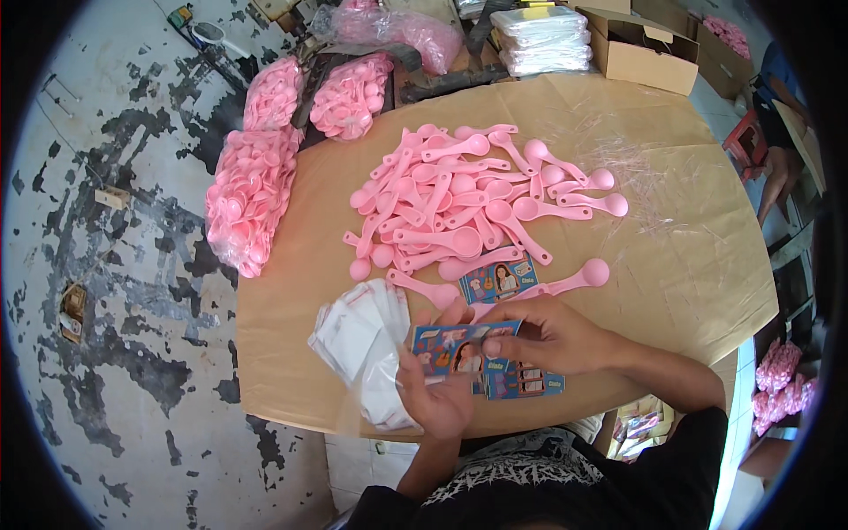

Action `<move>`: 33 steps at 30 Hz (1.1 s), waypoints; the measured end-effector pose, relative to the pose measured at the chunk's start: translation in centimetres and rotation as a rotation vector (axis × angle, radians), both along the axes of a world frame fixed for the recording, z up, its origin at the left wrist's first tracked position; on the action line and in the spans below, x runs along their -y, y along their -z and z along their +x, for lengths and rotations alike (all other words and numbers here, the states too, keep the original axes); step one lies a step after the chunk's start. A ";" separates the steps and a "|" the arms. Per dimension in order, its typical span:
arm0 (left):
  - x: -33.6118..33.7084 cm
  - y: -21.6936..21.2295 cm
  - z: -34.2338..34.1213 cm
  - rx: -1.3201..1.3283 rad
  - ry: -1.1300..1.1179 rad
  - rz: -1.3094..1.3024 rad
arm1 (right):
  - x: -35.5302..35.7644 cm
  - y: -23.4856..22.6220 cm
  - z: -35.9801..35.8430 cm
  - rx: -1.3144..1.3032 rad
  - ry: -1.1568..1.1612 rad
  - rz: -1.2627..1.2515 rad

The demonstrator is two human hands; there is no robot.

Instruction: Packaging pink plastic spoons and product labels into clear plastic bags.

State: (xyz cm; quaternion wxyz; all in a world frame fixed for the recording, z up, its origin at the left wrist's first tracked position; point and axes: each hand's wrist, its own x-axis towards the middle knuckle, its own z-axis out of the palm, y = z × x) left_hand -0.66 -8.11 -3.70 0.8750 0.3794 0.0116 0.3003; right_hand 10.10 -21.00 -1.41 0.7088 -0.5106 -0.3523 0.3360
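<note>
Black cloth of a shirt (pixel 583 503) filled the lower edge, with a pale print across its front. Just beyond it, both hands met over the near side of the table (pixel 689 291), which was covered in brown paper. Between them were blue cards (pixel 433 343) with pictures on them, raised in front of the shirt; how many were held could not be told. The left hand (pixel 433 402) was half curled about their left part, its fingertips showing past the top edge. The right hand (pixel 556 336) pinched the right part, thumb on the printed face and fingers bent behind.

More cards lay on the table in two lots: a near stack (pixel 539 382) below the right hand and a far stack (pixel 499 281) beside the spoons. White packets (pixel 353 331) and clear film lay left of the left hand; whether that hand touched the film could not be told. Pink spoons (pixel 450 238) made a loose heap in the middle of the table, and clear strands (pixel 640 177) were scattered to its right. Bags (pixel 252 199) of pink spoons stood at the far left, and a box (pixel 645 57) stood at the far right.
</note>
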 end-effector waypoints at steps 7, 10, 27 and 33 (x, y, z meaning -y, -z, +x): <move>0.2 -1.2 0.9 -0.240 0.148 0.289 | 0.4 1.0 0.1 0.288 0.035 -0.187; 0.8 -0.8 1.1 -0.162 0.087 0.351 | 0.3 0.0 0.4 0.257 0.006 -0.233; -0.7 0.7 0.5 0.126 -0.001 0.010 | 4.4 -1.4 5.6 1.214 0.170 -0.639; -0.5 0.5 0.7 0.093 -0.047 -0.048 | 4.2 0.1 5.5 1.348 0.303 -0.730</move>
